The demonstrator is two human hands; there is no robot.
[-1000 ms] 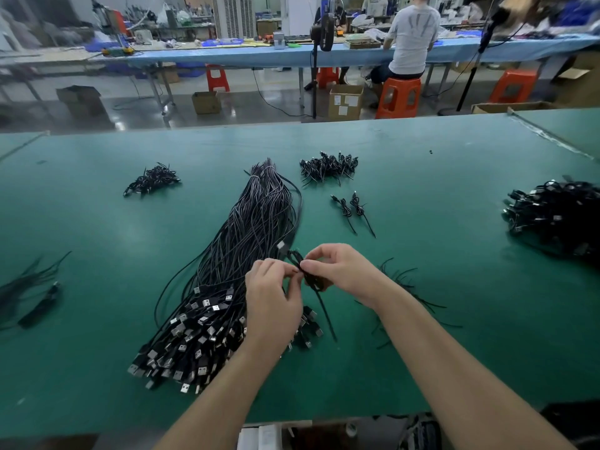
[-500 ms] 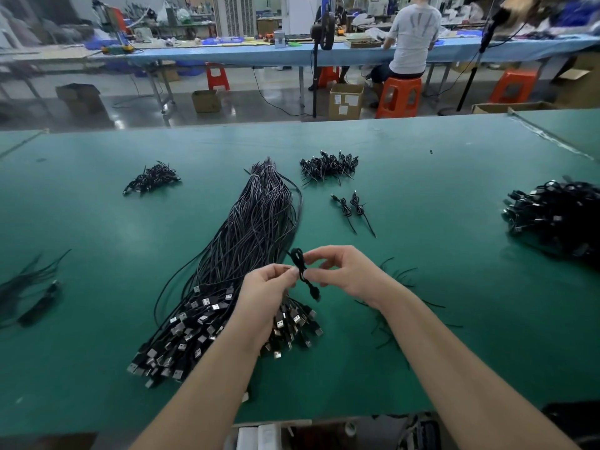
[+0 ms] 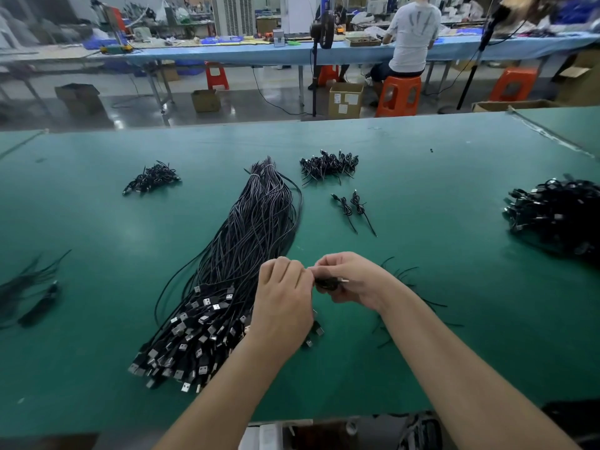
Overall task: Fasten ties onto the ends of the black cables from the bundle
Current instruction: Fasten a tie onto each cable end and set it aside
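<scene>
- The big bundle (image 3: 227, 287) of black cables lies on the green surface (image 3: 454, 254), with its metal plug ends fanned out near the front edge and its tied end pointing away.
- The left hand (image 3: 284, 297) is over the plug ends and hides some of them. Its fingers are curled and pinch one end of a small coiled cable (image 3: 328, 282).
- The right hand (image 3: 352, 277) is just beside the left hand, and its fingers are curled round the same cable. The cable is held up off the surface, between the two hands. The tie on it is too small to make out.
- Half a second ago the cable hung open as a loop between the fingertips. Now it is scrunched small and the hands have come closer together.
- Loose ties (image 3: 409, 287) lie under the right wrist.
- Two done cables (image 3: 354, 211) lie further back, side by side.
- Small piles (image 3: 329, 165) of done cables sit behind them, another pile (image 3: 151, 178) to the left, and a big heap (image 3: 555, 212) at the right edge.
- Far off, a person (image 3: 410, 30) sits on an orange stool (image 3: 397, 95).
</scene>
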